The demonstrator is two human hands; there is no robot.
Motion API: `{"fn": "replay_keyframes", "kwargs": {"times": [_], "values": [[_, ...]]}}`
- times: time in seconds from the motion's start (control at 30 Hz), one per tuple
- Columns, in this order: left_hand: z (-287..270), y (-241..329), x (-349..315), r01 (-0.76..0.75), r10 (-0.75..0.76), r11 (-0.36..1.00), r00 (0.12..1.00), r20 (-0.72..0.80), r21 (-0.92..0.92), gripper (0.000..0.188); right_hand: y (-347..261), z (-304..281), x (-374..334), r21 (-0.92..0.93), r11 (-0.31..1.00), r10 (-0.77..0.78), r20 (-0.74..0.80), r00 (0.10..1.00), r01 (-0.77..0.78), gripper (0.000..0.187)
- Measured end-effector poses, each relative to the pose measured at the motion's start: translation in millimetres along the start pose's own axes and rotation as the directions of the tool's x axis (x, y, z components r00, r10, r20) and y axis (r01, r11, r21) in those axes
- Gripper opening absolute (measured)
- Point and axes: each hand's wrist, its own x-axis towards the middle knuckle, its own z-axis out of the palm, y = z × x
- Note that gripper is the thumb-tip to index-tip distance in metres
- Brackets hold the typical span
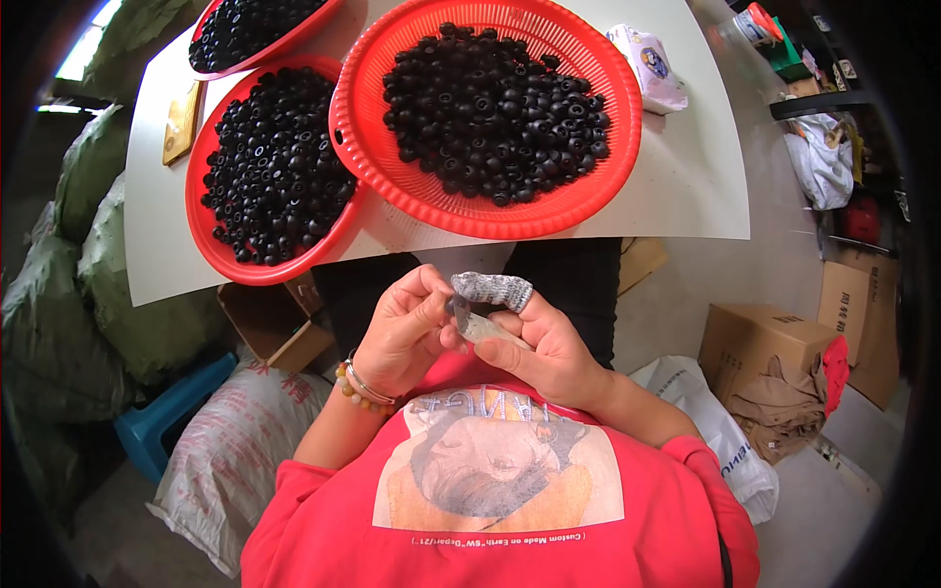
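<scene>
- Right in front of the red shirt point(314, 510): left hand point(407, 318) and right hand point(549, 343), close together, with elbows bent and spread wide.
- On the left hand's side of the meeting spot: thumb and finger pinched on a small dark thing point(450, 306), just by the right hand's fingers.
- Inside the right hand: a pale flat tool point(488, 329), squeezed under the thumb. Hard to tell what kind.
- Over the right hand's pointing finger, bent toward the left hand: a gray knit cover point(492, 287).
- Just ahead of both hands: near edge of the white table point(686, 201), with only a little gap.
- Past that edge, ahead of both hands: a big red basket point(629, 127) with lots of black round pieces point(490, 122).
- Ahead and left of the left hand: a red bowl point(200, 211) of the same, right at the table edge.
- Off to the right hand's right: more room to move, over gray floor point(676, 304), with a brown box point(760, 338) well apart.
</scene>
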Motion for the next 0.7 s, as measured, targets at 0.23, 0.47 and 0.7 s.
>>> {"fn": "replay_keyframes", "kwargs": {"times": [0.23, 0.47, 0.7], "values": [[-2, -1, 0, 0.026, -0.025, 0.999, 0.999, 0.042, -0.02, 0.01, 2, -2, -1, 0.009, 1.0, 0.011, 0.0, 1.0, -0.011, 0.036], [-4, -3, -1, 0.084, -0.084, 0.996, 0.996, 0.003, -0.036, 0.011, 9, -10, 1, 0.105, 0.994, 0.029, 0.012, 1.0, -0.03, 0.035], [-1, 3, 0, 0.164, -0.163, 0.976, 0.986, 0.022, -0.142, 0.011, -3, -4, -2, 0.04, 0.999, 0.034, -0.018, 0.999, -0.033, 0.038]]}}
